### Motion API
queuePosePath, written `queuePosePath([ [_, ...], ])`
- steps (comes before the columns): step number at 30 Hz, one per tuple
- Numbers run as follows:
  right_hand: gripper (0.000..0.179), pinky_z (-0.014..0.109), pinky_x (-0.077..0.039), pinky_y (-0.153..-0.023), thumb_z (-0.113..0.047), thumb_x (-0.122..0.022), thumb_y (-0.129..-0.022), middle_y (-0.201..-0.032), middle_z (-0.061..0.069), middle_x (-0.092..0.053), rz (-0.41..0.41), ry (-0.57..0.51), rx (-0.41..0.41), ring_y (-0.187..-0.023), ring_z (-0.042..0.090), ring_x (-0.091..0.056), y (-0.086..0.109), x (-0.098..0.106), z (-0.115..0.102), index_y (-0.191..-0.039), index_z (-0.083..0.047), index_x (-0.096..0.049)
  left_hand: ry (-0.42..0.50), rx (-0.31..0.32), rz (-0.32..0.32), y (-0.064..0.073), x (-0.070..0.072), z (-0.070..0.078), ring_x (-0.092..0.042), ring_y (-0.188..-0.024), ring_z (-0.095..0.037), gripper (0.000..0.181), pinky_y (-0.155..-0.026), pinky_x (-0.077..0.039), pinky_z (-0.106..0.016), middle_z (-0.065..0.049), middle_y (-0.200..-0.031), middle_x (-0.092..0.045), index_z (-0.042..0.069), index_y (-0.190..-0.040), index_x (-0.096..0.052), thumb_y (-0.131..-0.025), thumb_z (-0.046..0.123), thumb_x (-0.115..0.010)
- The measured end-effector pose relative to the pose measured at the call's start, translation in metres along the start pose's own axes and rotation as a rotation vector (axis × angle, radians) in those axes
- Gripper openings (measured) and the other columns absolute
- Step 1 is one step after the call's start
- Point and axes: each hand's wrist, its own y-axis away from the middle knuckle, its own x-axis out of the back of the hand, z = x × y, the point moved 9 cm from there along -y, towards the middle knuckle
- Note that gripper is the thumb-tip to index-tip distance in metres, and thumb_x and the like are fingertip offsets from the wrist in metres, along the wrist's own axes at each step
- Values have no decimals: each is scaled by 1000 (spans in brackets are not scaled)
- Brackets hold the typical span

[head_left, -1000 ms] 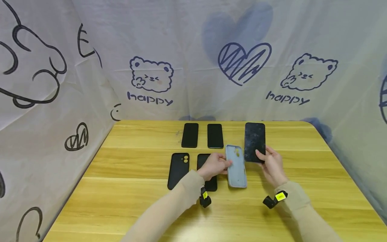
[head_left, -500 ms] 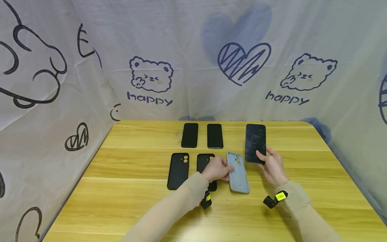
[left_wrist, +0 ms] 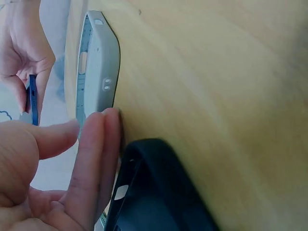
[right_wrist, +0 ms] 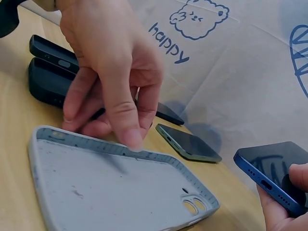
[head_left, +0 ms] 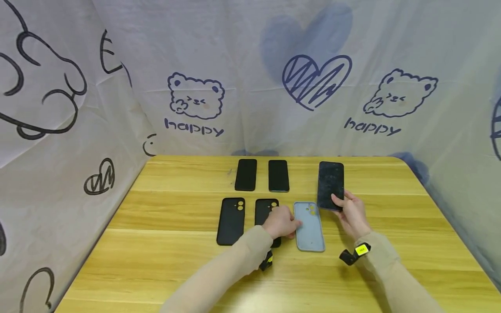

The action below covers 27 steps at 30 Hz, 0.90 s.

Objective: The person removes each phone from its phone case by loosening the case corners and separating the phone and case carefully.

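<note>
A pale blue phone case (head_left: 309, 228) lies on the table, its hollow side up. My left hand (head_left: 281, 222) pinches its left long edge, thumb over the rim and fingers along the outer wall, as the left wrist view shows. My right hand (head_left: 352, 213) holds a dark phone (head_left: 330, 180) with a blue frame (right_wrist: 263, 180) by its lower right corner, thumb on the screen. The phone is raised just beyond the case's upper right. Beneath my left hand lies a black phone case (head_left: 262, 209), partly hidden by it.
Another black phone case (head_left: 230, 222) lies farther left. Two dark phones (head_left: 245, 174) lie behind the cases; the nearer one to the right shows a green frame (right_wrist: 192, 156). A white cloth with drawings (head_left: 250, 87) stands behind the wooden table (head_left: 164, 208).
My left hand has brought the pale blue case down and slightly to the right, so it now lies flatter on the table. The held phone has lowered a little.
</note>
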Motion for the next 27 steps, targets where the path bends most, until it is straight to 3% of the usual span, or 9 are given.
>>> queuePosePath([
  [3, 74, 17, -53, -97, -9, -53, -104, -165, 7, -29, -6, 20, -10, -100, -4, -64, -4, -1, 0, -163, -14, -8, 17, 24, -28, 2, -2, 0, -68, -51, -17, 53, -43, -37, -20, -11, -57, -70, 13, -48, -48, -93, 23, -74],
  [6, 75, 17, -52, -99, -11, -52, -105, -169, 11, -19, -32, 36, -8, -99, -3, -65, -7, -4, -1, -163, -13, -6, 17, 41, -41, 4, -3, 1, -68, -52, -18, 41, -45, -41, -21, -10, -58, -69, 9, -57, -58, -93, 20, -74],
  [11, 71, 16, -54, -93, -11, -52, -105, -160, 9, -32, -36, 70, -5, -95, -2, -67, -16, -7, -3, -163, -11, -11, -53, 35, -38, 5, -4, 6, -68, -52, -18, 32, -48, -46, -20, -9, -59, -70, 5, -64, -66, -92, 16, -74],
  [18, 71, 14, -55, -84, -12, -54, -104, -168, 13, -20, -26, 122, -15, -91, -4, -65, -34, -10, -4, -163, -11, -14, -122, 65, -23, 3, -5, 6, -66, -49, -14, 18, -49, -49, -20, -5, -57, -67, 1, -82, -71, -91, 16, -76],
  [22, 68, 14, -56, -82, -11, -54, -104, -167, 16, -23, -21, 164, -7, -89, -3, -65, -45, -11, -3, -162, -9, -19, -127, 90, -23, 3, -5, 5, -67, -50, -13, 17, -49, -50, -20, -3, -59, -66, 0, -94, -71, -90, 16, -77],
  [27, 67, 15, -56, -82, -9, -56, -102, -165, 16, -25, -8, 177, -8, -88, -3, -64, -58, -12, -1, -160, -5, -22, -140, 103, -20, 3, -4, 4, -67, -51, -13, 19, -51, -50, -20, -3, -61, -66, 1, -97, -71, -91, 17, -77],
])
